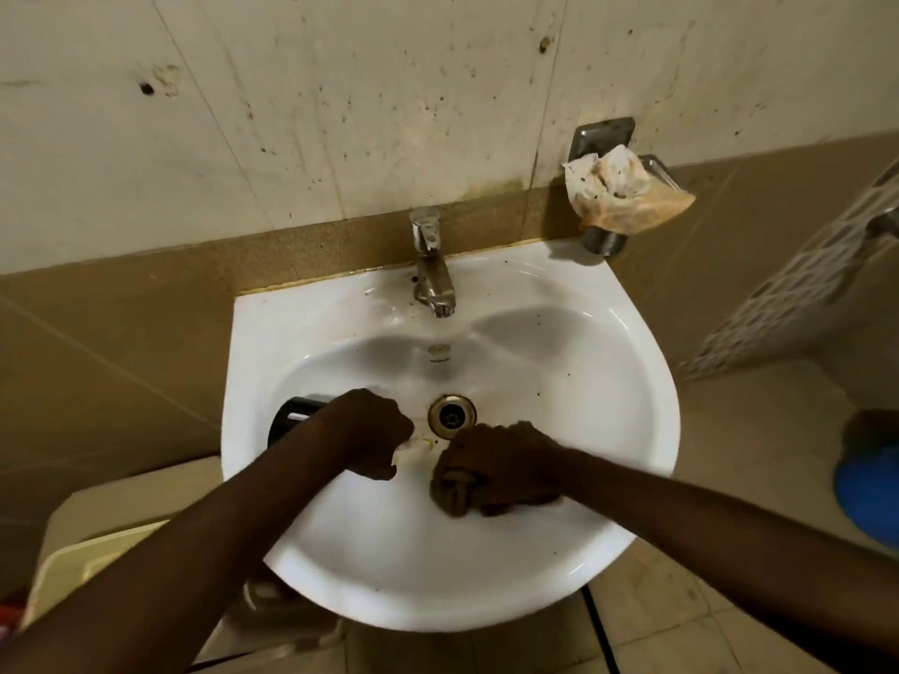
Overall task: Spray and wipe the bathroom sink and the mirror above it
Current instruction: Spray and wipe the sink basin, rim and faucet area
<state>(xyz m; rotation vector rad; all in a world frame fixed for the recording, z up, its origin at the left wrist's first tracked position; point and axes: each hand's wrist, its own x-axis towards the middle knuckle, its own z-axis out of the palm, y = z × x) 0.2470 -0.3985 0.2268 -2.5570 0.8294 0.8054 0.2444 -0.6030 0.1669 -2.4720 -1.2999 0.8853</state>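
Observation:
The white sink [559, 381] fills the middle of the view, with dark specks along its back rim and a metal drain [451, 414] at the centre of the bowl. A chrome faucet [432, 265] stands at the back. My left hand [369, 430] is curled round a bottle, left of the drain. The bottle's black end [294, 414] sticks out to the left and a small white and yellow tip [417, 445] shows to the right. My right hand [501, 467] grips a dark brown cloth [452, 491] and presses it on the bowl just below the drain. No mirror is in view.
A metal wall holder [603, 138] at the right of the faucet carries a stained, crumpled wrapper [627, 187]. A white patterned basket [788, 294] and a blue object [866, 484] are at the right. A cream lid [73, 571] lies lower left. The wall tiles are spotted.

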